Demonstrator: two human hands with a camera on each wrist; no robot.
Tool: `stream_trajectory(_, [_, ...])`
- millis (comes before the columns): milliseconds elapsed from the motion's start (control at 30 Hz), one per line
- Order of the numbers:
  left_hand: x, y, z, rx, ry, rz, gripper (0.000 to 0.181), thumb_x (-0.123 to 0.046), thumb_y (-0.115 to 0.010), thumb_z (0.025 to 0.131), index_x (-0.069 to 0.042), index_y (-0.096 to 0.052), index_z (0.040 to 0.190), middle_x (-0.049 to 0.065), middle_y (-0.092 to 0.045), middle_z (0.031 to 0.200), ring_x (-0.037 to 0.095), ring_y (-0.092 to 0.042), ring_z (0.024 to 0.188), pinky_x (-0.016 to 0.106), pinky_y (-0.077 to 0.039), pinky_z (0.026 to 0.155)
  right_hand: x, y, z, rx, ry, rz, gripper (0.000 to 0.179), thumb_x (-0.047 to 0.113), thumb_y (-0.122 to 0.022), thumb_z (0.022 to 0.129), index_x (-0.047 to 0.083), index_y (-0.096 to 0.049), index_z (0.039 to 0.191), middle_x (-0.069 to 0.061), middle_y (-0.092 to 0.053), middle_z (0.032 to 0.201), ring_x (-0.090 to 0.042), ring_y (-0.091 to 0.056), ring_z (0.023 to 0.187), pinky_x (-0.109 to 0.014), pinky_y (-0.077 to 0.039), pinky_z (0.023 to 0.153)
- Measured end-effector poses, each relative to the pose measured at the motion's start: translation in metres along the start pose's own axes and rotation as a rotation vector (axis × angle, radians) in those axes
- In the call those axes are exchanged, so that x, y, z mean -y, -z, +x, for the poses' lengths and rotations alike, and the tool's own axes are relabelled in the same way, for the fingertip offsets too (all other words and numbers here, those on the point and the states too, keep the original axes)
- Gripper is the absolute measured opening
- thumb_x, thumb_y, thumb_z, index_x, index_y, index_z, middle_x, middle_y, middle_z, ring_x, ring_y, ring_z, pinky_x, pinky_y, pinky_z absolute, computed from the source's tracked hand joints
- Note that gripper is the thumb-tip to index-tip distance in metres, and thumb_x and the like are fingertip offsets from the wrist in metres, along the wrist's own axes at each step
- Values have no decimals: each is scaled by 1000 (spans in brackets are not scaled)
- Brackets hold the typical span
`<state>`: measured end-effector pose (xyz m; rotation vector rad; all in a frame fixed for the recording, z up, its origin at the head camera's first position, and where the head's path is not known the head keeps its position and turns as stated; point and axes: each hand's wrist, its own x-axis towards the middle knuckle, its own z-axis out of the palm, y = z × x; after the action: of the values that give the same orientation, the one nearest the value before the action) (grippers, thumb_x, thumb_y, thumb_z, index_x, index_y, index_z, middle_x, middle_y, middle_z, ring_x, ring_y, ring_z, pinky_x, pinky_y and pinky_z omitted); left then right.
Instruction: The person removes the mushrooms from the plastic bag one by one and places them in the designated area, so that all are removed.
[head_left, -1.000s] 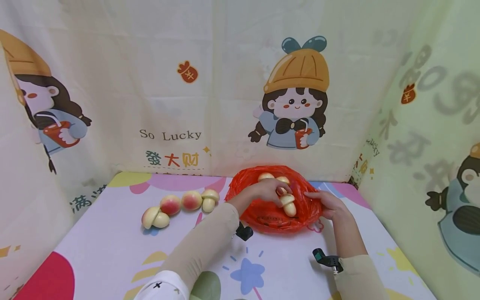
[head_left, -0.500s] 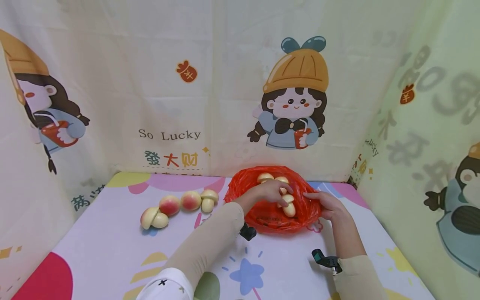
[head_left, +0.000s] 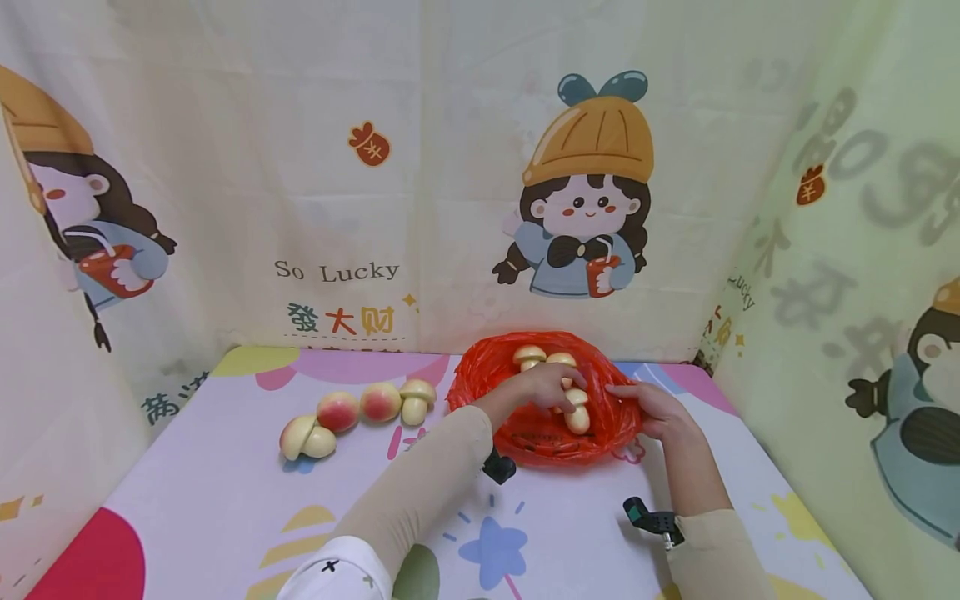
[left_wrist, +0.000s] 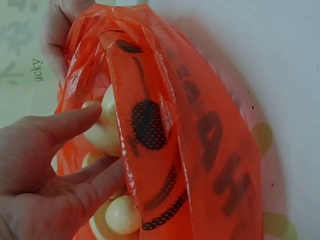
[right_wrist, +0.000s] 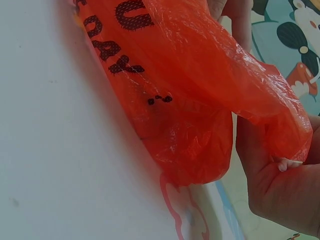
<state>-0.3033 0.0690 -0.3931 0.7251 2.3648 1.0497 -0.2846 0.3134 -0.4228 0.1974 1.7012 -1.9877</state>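
Observation:
A red plastic bag (head_left: 468, 375) stands with its mouth facing me at the table's back. Several cream toy mushrooms lie inside, among them a front mushroom (head_left: 577, 419) and a rear mushroom (head_left: 529, 356). My left hand (head_left: 536, 385) reaches into the bag, its fingers spread around the front mushroom. In the left wrist view, the thumb touches a mushroom (left_wrist: 107, 132) while the other fingers stretch below, partly behind the red film. My right hand (head_left: 667, 412) grips the bag's right rim; the right wrist view shows film between its thumb and fingers.
Left of the bag, in a row on the table (head_left: 225, 500), lie a mushroom (head_left: 416, 402), two red-and-cream peach-like fruits (head_left: 380, 402) and another mushroom (head_left: 306, 437) at the left end. Printed cloth walls (head_left: 450, 167) enclose the table's back and sides.
My left hand's fingers have loosened and spread from around the front mushroom, which stays where it was. The right hand keeps its hold on the bag's rim.

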Motion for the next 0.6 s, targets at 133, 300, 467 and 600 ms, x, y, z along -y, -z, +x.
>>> stream_trajectory(133, [0, 0, -1, -5, 18, -22, 42, -7, -73, 95, -14, -66, 136, 6, -60, 128, 17, -59, 94, 37, -63, 80, 0, 0, -1, 6, 2, -5, 26, 23, -56, 108, 11, -42, 127, -1, -67, 107, -16, -76, 92, -31, -63, 84])
stream_trajectory(300, [2, 2, -3, -23, 54, -46, 41, -6, -72, 96, -16, -68, 135, 4, -63, 124, 19, -62, 93, 36, -63, 81, 0, -1, -2, -7, 3, -15, 31, 23, -57, 107, 10, -40, 129, -1, -67, 105, -15, -76, 90, -31, -63, 83])
stream_trajectory(467, [2, 4, -6, -47, 80, -81, 40, -4, -72, 95, -15, -70, 133, 5, -65, 121, 22, -64, 91, 38, -63, 83, 0, -1, -2, -34, 5, -22, 37, 24, -58, 107, 9, -38, 133, -1, -67, 107, -15, -76, 91, -31, -63, 84])
stream_trajectory(600, [3, 5, -10, -49, 83, -99, 40, -3, -72, 95, -16, -70, 132, 4, -66, 124, 20, -63, 95, 38, -63, 84, 0, -1, -2, -39, 9, -35, 36, 24, -57, 107, 9, -37, 133, -1, -67, 106, -16, -76, 90, -32, -63, 83])
